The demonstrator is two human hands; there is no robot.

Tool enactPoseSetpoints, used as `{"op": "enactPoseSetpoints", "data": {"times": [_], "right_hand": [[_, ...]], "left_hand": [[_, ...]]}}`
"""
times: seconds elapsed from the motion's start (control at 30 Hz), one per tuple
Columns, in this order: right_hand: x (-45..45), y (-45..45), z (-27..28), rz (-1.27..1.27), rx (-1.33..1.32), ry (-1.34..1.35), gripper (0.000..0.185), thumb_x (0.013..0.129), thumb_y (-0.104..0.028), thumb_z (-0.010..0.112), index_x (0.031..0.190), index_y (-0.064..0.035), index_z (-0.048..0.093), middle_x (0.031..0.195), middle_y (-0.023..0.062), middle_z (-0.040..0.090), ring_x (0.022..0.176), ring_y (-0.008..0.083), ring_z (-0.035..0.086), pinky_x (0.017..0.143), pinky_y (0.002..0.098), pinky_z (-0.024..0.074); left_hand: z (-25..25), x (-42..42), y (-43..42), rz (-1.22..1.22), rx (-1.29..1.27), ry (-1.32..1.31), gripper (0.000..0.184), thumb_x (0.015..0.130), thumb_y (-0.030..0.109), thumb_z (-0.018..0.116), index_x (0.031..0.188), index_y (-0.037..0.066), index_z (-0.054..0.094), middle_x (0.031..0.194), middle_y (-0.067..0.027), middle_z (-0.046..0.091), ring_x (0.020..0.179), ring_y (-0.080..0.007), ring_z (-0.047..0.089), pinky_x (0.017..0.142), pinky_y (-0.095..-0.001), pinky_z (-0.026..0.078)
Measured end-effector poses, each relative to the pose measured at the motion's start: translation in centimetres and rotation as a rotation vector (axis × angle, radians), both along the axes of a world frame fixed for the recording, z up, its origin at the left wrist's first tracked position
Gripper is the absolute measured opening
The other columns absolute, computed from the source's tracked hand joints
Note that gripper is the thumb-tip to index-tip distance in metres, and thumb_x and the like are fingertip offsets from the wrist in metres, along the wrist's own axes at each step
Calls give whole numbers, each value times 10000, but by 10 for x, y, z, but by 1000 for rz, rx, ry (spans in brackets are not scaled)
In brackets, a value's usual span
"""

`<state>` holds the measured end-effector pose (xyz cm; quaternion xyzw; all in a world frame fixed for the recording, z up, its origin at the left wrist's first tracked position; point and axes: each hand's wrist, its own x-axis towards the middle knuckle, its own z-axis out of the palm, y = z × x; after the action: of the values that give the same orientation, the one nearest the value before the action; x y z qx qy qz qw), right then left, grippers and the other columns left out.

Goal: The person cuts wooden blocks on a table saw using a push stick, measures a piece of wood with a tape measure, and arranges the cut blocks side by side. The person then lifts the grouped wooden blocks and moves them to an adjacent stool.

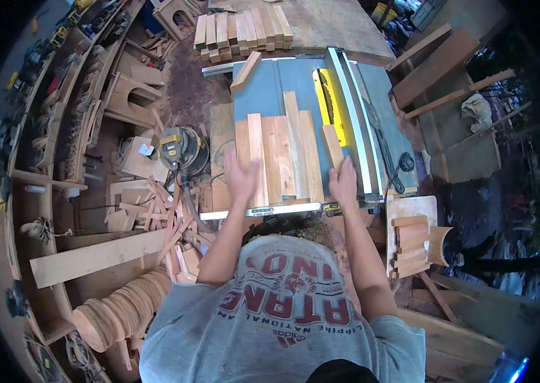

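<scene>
On the blue table saw top [298,76], several wooden boards [281,147] lie side by side. My left hand [242,177] is at the left edge of these boards, somewhat blurred, fingers apart. My right hand [344,182] grips the near end of a short wood piece [332,145], which lies beside the yellow blade insert [328,96]. To its right runs the silver rip fence [354,115]. One angled wood block [245,70] rests at the saw's far left corner.
Stacked wood blocks [244,30] sit on a table behind the saw. A shop vacuum [183,150] and scrap wood stand at left. More blocks [411,246] lie on a stool at right. Round wooden discs [123,306] are at lower left.
</scene>
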<state>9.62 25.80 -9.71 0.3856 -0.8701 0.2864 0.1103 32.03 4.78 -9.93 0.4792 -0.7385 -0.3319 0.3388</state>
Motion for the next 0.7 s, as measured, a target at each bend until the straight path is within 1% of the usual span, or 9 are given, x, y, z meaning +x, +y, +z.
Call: {"op": "enactPoseSetpoints", "data": {"times": [0.07,0.1,0.13,0.23,0.3,0.33,0.4,0.47,0.7], "right_hand": [[11,-15,29,1,291,-698,716,939,-222,611,1560,48,379,1475,354,504,1328,491,502,1163,512,374],[30,-16,-8,2,111,-311,716,940,-222,595,1561,60,378,1424,330,574,1288,469,559,1135,526,410],[35,-14,1,7,114,-315,716,940,-222,595,1561,60,378,1424,330,574,1288,469,559,1135,526,410],[37,-12,12,23,43,-689,738,913,-231,638,1541,77,401,1425,312,584,1278,448,574,1120,513,424],[36,-7,4,-1,-310,-1085,768,875,-265,705,1520,64,448,1407,296,581,1286,440,553,1106,489,428],[42,-4,4,-4,-312,-1088,768,875,-265,705,1520,64,448,1407,296,581,1286,440,553,1106,489,428],[59,5,3,-60,78,-612,781,850,-261,757,1502,63,471,1325,257,597,1258,411,556,1083,471,444],[68,17,1,-80,-7,-702,748,842,-250,774,1465,68,507,1218,229,611,1209,396,575,1053,466,465],[109,65,20,-146,-367,-1500,687,889,-69,780,1482,-67,434,1327,161,607,1171,244,633,981,391,546]], "left_hand": [[-19,12,-1,-43,192,25,792,966,381,698,1605,46,370,1576,-255,452,1475,-363,427,1234,-425,304],[-23,17,-1,-77,388,51,742,996,311,672,1597,5,361,1529,-245,512,1428,-335,496,1206,-382,351],[-16,21,-3,-71,390,47,742,996,311,672,1597,5,361,1529,-245,512,1428,-335,496,1206,-382,351],[-8,35,-17,-152,650,331,692,1028,230,603,1620,12,319,1475,-197,571,1347,-286,562,1172,-378,389],[-9,46,-22,-255,854,577,670,1044,177,553,1644,48,287,1537,-172,510,1374,-251,522,1178,-365,374],[-2,46,-17,-256,856,572,670,1044,177,553,1644,48,287,1537,-172,510,1374,-251,522,1178,-365,374],[14,46,-2,-176,679,253,669,1052,175,523,1657,60,261,1600,-158,432,1435,-237,455,1198,-354,339],[20,52,7,-202,750,346,669,1043,159,517,1652,41,266,1641,-143,371,1477,-227,398,1214,-351,308],[3,113,48,-186,815,361,701,1011,76,528,1651,22,248,1650,-149,377,1486,-246,400,1237,-366,286]]}}
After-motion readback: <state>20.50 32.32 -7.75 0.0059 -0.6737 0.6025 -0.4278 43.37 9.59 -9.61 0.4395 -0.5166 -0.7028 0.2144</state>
